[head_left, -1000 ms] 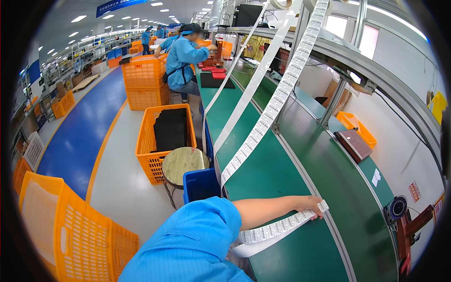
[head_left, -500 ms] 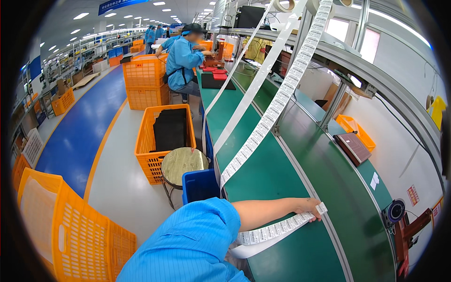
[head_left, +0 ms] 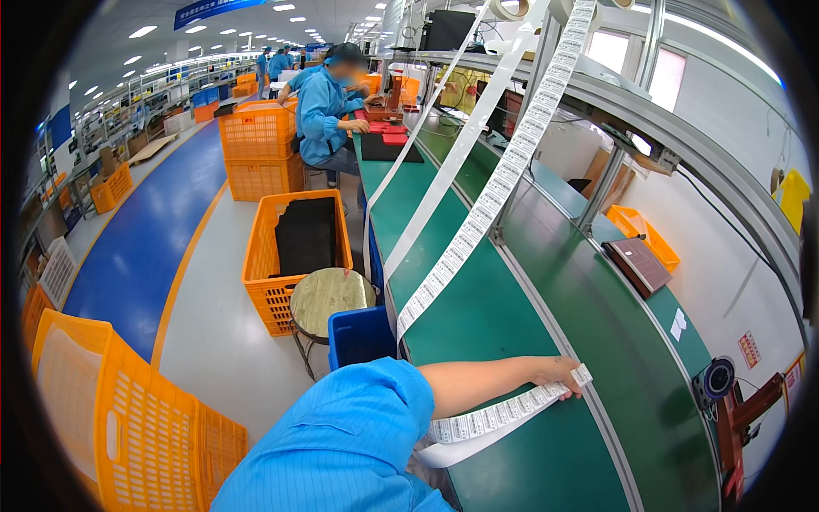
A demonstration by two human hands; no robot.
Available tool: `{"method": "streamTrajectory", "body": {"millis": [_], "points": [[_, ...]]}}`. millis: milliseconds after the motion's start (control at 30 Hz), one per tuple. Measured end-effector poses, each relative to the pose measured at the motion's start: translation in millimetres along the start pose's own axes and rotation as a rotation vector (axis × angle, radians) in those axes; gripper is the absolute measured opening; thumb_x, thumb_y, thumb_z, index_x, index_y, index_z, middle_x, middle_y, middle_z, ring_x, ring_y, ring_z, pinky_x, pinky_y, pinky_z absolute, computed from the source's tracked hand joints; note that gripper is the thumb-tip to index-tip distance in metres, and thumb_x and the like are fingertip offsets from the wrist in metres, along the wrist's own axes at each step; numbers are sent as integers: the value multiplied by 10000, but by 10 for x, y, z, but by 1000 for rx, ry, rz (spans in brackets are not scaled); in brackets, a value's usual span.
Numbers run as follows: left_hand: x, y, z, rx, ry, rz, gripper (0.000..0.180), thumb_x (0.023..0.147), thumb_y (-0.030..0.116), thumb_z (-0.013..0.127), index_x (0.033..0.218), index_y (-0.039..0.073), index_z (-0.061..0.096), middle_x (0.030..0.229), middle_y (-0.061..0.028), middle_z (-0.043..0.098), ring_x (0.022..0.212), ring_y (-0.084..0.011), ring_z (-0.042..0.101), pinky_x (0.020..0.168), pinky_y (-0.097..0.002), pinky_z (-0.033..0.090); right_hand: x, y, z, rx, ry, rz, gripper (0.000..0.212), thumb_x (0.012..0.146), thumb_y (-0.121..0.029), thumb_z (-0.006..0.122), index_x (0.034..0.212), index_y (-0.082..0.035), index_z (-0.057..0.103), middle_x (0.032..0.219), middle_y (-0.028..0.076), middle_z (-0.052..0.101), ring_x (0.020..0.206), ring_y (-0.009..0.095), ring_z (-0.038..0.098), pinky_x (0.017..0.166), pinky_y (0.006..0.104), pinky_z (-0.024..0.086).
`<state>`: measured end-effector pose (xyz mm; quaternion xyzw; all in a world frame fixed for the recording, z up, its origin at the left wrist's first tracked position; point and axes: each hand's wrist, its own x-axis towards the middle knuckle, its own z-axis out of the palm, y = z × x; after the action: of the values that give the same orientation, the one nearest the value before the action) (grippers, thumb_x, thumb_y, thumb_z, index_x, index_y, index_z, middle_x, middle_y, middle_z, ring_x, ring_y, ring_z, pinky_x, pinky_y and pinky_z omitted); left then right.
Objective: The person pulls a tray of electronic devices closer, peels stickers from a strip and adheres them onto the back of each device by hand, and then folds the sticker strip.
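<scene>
1. Your left hand [head_left: 559, 375], 4 o'clock, pinches the label strip [head_left: 503, 415] near its end, probably for control.
2. Right hand's out of view; can't tell.
3. Hanging strip [head_left: 493, 200] slopes from 1 o'clock, likely for feeding.

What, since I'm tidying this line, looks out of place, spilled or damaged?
Nothing looks spilled or damaged. One mild oddity: a small white scrap lies loose on the far green ledge, apart from the printed label strip in the left hand. It may be litter.
</scene>
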<state>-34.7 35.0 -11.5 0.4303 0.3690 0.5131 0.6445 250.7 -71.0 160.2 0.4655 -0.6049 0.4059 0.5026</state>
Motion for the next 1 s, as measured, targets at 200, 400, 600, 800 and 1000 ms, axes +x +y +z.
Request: {"method": "streamTrajectory", "body": {"millis": [200,400,600,800,1000], "points": [[-3,-3,5,2,5,5,249,737,-8,561,956,-17,442,786,-125,560,551,-122,526,487,-252,461,-34,-48,-43,-9,-15,-9,155,686,25,456,834,-22,467,552,98,513,421,162,503,389,291,432],[-3,-1,0,-16,4,-7,250,735,-3,573,948,-13,443,786,-125,560,553,-121,525,490,-252,462,-65,-85,-79,-16,-28,-18,145,674,28,468,810,-21,477,552,94,516,425,154,506,390,282,429],[10,-17,-12,-26,-6,0,255,730,-7,575,949,-12,444,781,-123,560,549,-119,525,484,-250,461,-101,-123,-113,-24,-39,-27,134,662,30,479,786,-20,487,552,90,519,428,146,509,390,273,426],[18,-24,-16,-26,-16,7,266,728,-9,576,957,-14,441,784,-127,560,545,-118,526,481,-251,460,-133,-161,-144,-29,-51,-32,123,650,32,491,762,-19,498,551,86,523,431,139,511,390,264,423],[-2,-3,1,-13,-8,8,251,727,-5,583,929,-4,436,775,-124,559,546,-118,530,480,-249,460,-162,-186,-175,-33,-65,-42,113,638,35,503,738,-19,508,551,82,526,435,131,514,390,255,420]]}}
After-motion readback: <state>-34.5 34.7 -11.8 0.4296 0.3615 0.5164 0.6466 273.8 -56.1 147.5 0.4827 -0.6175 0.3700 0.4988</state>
